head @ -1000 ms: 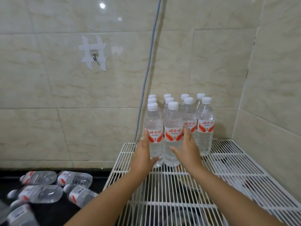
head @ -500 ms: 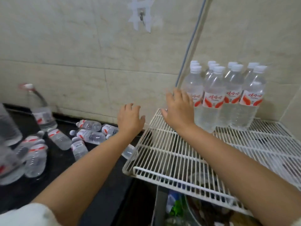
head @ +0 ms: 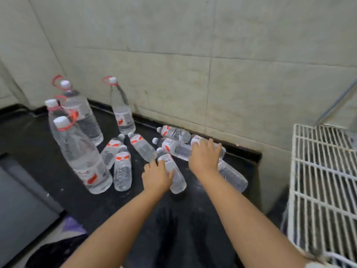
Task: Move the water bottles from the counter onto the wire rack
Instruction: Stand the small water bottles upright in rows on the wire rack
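Observation:
Several small clear water bottles with red-and-white labels lie on their sides on the black counter (head: 193,206). My left hand (head: 156,176) grips one lying bottle (head: 176,179) near its neck, thumb across its side. My right hand (head: 204,156) reaches further back and curls its fingers over another lying bottle (head: 197,141) next to the wall. A third bottle (head: 232,176) lies under my right wrist. More of them lie to the left (head: 122,171). The white wire rack (head: 318,171) stands at the right edge, and only its bare left part is in view.
Three tall water bottles with red carry rings (head: 81,151) stand in a group at the left of the counter, with one more (head: 121,113) against the tiled wall. A dark appliance edge (head: 23,200) fills the lower left. The counter ends in a step (head: 258,157) before the rack.
The view swung left and down from the rack to the counter. Both hands left the upright bottles on the rack and now close on lying bottles on the counter.

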Demonstrator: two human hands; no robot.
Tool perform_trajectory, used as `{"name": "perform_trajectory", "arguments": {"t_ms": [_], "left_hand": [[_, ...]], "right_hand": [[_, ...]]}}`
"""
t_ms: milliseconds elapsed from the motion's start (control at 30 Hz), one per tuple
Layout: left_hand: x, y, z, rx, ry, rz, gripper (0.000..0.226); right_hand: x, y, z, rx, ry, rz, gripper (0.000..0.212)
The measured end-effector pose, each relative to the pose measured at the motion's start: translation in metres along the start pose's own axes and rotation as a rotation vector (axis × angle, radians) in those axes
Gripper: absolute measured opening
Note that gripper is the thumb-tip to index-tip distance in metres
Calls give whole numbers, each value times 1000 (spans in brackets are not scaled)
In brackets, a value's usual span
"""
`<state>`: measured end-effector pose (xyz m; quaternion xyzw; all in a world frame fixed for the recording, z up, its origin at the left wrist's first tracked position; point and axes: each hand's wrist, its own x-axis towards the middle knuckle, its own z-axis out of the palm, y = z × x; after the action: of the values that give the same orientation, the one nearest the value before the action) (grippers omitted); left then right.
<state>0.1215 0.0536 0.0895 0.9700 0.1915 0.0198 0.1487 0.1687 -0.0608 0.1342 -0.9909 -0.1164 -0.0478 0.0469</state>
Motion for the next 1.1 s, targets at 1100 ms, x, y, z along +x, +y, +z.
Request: {"name": "perform_trajectory", "arguments": {"t_ms": [1100], "left_hand": [[15, -77, 79, 6, -447, 552, 102]], "right_hand": [[-70, 31, 119, 46, -348, 432, 77]]}}
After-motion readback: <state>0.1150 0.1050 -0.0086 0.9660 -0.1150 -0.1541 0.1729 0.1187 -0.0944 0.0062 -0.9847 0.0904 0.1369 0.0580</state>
